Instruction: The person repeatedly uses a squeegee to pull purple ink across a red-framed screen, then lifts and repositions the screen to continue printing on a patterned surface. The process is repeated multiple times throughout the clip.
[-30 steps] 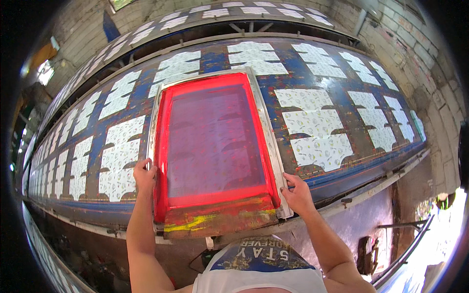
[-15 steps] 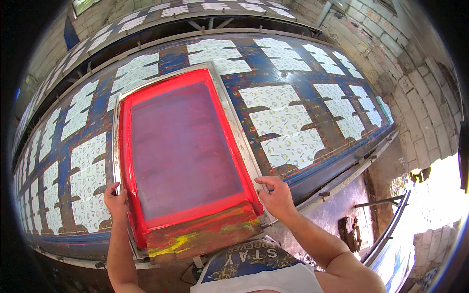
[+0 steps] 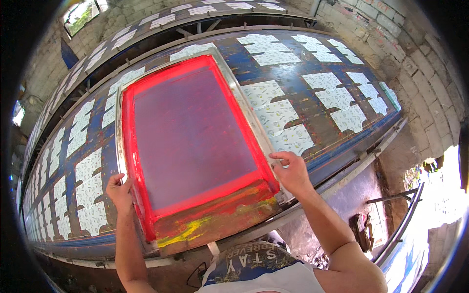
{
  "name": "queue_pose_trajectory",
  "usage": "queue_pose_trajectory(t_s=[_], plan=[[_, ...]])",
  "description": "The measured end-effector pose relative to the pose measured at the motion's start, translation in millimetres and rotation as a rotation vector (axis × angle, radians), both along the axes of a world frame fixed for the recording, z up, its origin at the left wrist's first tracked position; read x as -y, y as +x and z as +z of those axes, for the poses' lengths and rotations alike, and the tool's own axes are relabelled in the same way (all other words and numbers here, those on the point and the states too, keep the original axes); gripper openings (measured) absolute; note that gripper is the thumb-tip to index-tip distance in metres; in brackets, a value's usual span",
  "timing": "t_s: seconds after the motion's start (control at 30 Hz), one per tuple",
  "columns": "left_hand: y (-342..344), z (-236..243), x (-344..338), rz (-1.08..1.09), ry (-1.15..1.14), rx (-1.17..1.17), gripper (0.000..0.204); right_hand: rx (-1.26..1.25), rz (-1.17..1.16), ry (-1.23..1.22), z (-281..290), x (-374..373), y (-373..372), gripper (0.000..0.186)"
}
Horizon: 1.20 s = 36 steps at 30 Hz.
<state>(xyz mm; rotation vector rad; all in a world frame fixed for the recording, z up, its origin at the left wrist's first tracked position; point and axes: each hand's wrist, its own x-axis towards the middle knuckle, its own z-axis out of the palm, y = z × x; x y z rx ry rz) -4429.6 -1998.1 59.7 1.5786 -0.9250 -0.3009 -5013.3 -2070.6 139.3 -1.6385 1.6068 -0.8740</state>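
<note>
I'm positioning a red-edged printing screen [image 3: 188,146] on the long blue table [image 3: 312,105]. My left hand [image 3: 119,193] clasps its left rail; my right hand [image 3: 290,171] pinches the right rail near the lower corner. The screen lies between both hands. Next, I judge, it needs squaring over the white printed cloth pieces [image 3: 286,115].

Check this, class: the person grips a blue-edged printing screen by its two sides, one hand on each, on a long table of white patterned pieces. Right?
One detail is wrong: the screen has a red edge, not blue, as the head view shows. The rest holds: left hand and right hand each grip a side, on the long table of white patterned pieces.
</note>
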Motion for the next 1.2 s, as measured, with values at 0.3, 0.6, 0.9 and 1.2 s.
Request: queue_pose_trajectory(t_s=[0.3,0.6,0.9,1.2], plan=[[-223.6,-8.2,64.7,0.051,0.011,-0.080,0.028,0.003,-0.036,-0.030,-26.8,70.9,-196.4,0.033],[-322.4,-10.1,91.3,0.058,0.028,-0.069,0.023,0.101,-0.017,0.083,-42.6,95.3,-296.4,0.036],[-350.7,-9.8,103.0,0.043,0.063,-0.031,0.021,0.153,0.028,0.066,-59.6,101.3,-335.9,0.038],[-353.5,-28.7,105.8,0.036,0.160,-0.005,0.024,-0.243,0.183,-0.266,-39.9,77.4,-328.1,0.049]])
